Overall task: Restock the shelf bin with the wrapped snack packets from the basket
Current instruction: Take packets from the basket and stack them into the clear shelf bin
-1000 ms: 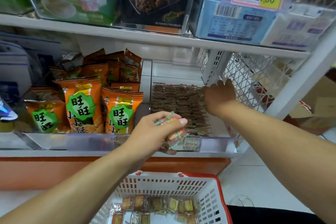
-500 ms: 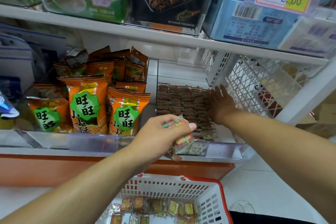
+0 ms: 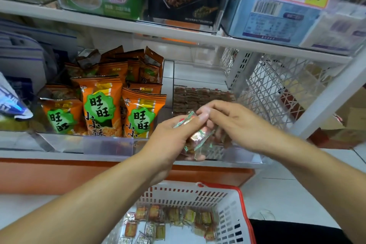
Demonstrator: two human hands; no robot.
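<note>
White shelving, pale floor

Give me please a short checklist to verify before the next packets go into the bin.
1. Left hand holds packets: ok.
2. Right hand has taken one from the bunch: cannot tell, fingers touch it but the grip is blurred.
3. Bin has room: ok, bare floor behind the packed rows.
4. Way into the bin is free: ok, nothing blocks it but the hands.
5. Basket has packets left: ok.
</note>
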